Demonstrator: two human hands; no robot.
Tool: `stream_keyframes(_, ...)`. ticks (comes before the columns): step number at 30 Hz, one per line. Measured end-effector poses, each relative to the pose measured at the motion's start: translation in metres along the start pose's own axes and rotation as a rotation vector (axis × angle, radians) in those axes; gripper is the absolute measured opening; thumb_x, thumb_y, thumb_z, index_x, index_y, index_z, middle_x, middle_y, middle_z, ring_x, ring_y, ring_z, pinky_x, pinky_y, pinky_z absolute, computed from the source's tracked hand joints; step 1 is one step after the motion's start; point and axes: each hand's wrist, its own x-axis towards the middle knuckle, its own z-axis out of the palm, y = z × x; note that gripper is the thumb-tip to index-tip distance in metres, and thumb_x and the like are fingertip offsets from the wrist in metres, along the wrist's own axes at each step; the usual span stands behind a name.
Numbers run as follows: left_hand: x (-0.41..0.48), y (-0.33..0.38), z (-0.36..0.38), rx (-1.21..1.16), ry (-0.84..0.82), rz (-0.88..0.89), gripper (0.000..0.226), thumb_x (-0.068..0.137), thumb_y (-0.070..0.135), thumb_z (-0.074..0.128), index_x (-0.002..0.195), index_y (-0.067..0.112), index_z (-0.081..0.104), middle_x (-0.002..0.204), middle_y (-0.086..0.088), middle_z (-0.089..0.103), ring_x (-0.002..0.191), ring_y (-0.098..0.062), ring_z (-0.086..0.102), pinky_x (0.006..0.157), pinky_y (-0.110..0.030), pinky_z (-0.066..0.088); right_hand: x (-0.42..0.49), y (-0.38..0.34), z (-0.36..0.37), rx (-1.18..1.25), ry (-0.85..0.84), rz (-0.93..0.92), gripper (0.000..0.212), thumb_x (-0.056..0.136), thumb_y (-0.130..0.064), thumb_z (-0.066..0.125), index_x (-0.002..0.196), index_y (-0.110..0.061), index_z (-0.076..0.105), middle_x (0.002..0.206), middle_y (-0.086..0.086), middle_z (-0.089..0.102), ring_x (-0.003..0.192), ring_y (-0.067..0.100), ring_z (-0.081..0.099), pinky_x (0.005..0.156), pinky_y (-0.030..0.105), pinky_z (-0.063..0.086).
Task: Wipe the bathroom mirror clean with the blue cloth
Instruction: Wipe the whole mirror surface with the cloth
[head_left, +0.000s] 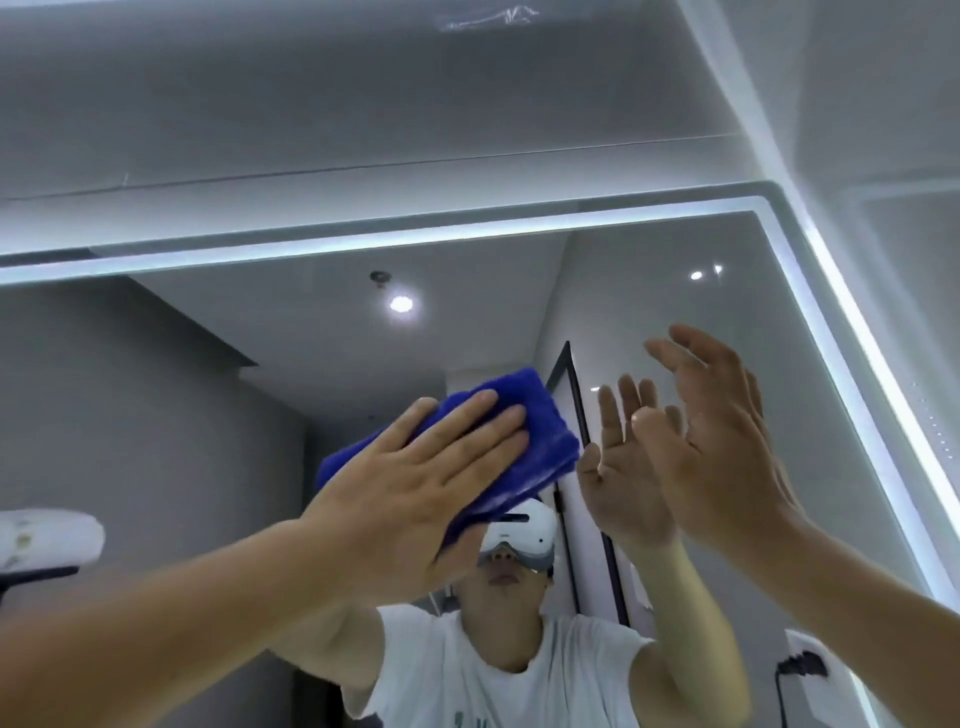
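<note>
The bathroom mirror fills the lower part of the head view, framed by a lit white strip along its top and right edges. A folded blue cloth lies flat against the glass near the middle. My left hand presses on the cloth with straight fingers spread over it. My right hand is raised to the right of the cloth, fingers straight and apart, holding nothing; whether it touches the glass I cannot tell. Both hands show again as reflections in the mirror.
A pale wall rises above the mirror, with another wall meeting it at the right corner. A white object sticks in at the left edge. The mirror reflects a person in a white T-shirt, a ceiling light and a dark door frame.
</note>
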Motion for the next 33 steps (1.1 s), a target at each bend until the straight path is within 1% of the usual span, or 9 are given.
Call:
stream_keyframes(4, 0.009, -0.029, -0.008, 0.065, -0.061, 0.25, 0.068, 0.099, 0.053, 0.035, 0.158, 0.026, 0.015, 0.164, 0.005, 0.016, 0.153, -0.017, 0.005, 0.119, -0.048, 0.013, 0.005, 0.009, -0.009, 0.0, 0.003, 0.008, 0.059, 0.079, -0.035, 0.039, 0.138, -0.025, 0.046, 0.149, -0.008, 0.031, 0.135, 0.008, 0.026, 0.106, 0.032, 0.029)
stream_keyframes(6, 0.033, -0.054, -0.015, 0.083, -0.066, 0.259, 0.066, 0.1, 0.056, 0.023, 0.158, 0.027, 0.012, 0.165, 0.005, 0.012, 0.153, -0.016, 0.002, 0.121, -0.046, 0.012, 0.007, 0.011, -0.01, 0.002, -0.005, 0.01, 0.06, 0.078, -0.035, 0.04, 0.137, -0.024, 0.046, 0.149, -0.008, 0.031, 0.135, 0.01, 0.027, 0.108, 0.036, 0.032)
stream_keyframes(9, 0.075, -0.089, -0.023, 0.016, -0.034, 0.018, 0.069, 0.097, 0.061, 0.015, 0.157, 0.03, 0.0, 0.165, 0.005, 0.001, 0.151, -0.012, -0.004, 0.123, -0.044, 0.01, 0.01, 0.013, -0.011, 0.002, -0.009, 0.003, 0.06, 0.079, -0.035, 0.04, 0.137, -0.025, 0.046, 0.149, -0.009, 0.031, 0.135, 0.01, 0.027, 0.108, 0.043, 0.037)
stream_keyframes(12, 0.124, -0.114, -0.031, -0.101, -0.028, -0.29, 0.068, 0.098, 0.052, 0.023, 0.156, 0.031, -0.006, 0.166, 0.008, -0.005, 0.151, -0.01, -0.008, 0.123, -0.047, 0.009, 0.012, 0.018, -0.016, -0.01, -0.002, -0.021, 0.058, 0.079, -0.035, 0.041, 0.137, -0.026, 0.046, 0.149, -0.01, 0.029, 0.135, 0.009, 0.026, 0.106, 0.044, 0.038)
stream_keyframes(14, 0.15, -0.122, -0.038, -0.17, -0.029, -0.436, 0.069, 0.099, 0.045, 0.031, 0.157, 0.03, -0.003, 0.166, 0.01, -0.006, 0.151, -0.011, -0.009, 0.123, -0.047, 0.008, 0.012, 0.023, -0.021, -0.022, 0.015, -0.04, 0.057, 0.079, -0.035, 0.041, 0.136, -0.026, 0.046, 0.149, -0.01, 0.029, 0.133, 0.008, 0.026, 0.105, 0.037, 0.036)
stream_keyframes(17, 0.164, -0.116, -0.039, -0.221, -0.004, -0.56, 0.072, 0.096, 0.043, 0.033, 0.158, 0.027, 0.0, 0.166, 0.009, -0.004, 0.152, -0.012, -0.007, 0.122, -0.046, 0.008, 0.01, 0.031, -0.026, -0.021, 0.031, -0.046, 0.057, 0.079, -0.035, 0.04, 0.135, -0.029, 0.045, 0.149, -0.012, 0.029, 0.133, 0.004, 0.024, 0.103, 0.03, 0.027)
stream_keyframes(21, 0.148, -0.087, -0.031, -0.186, 0.117, -0.617, 0.074, 0.092, 0.044, 0.031, 0.158, 0.023, 0.005, 0.166, 0.006, 0.002, 0.152, -0.015, -0.003, 0.122, -0.046, 0.013, 0.003, 0.034, -0.029, -0.013, 0.039, -0.015, 0.058, 0.078, -0.035, 0.041, 0.136, -0.028, 0.045, 0.149, -0.012, 0.03, 0.134, 0.005, 0.024, 0.103, 0.029, 0.026)
stream_keyframes(28, 0.079, 0.001, -0.011, -0.118, 0.127, -0.418, 0.074, 0.093, 0.05, 0.028, 0.158, 0.021, 0.009, 0.166, 0.003, 0.007, 0.153, -0.017, 0.001, 0.121, -0.049, 0.015, -0.036, 0.007, -0.017, -0.008, -0.064, 0.055, 0.06, 0.08, -0.035, 0.039, 0.139, -0.024, 0.044, 0.15, -0.007, 0.029, 0.136, 0.011, 0.025, 0.109, 0.046, 0.035)
stream_keyframes(33, 0.02, 0.062, 0.004, -0.055, 0.076, -0.251, 0.07, 0.095, 0.049, 0.03, 0.157, 0.018, 0.015, 0.165, -0.001, 0.013, 0.153, -0.022, 0.007, 0.119, -0.052, 0.019, -0.07, -0.005, -0.017, -0.022, -0.078, 0.083, 0.062, 0.08, -0.035, 0.038, 0.14, -0.022, 0.044, 0.151, -0.005, 0.029, 0.137, 0.013, 0.026, 0.112, 0.038, 0.031)
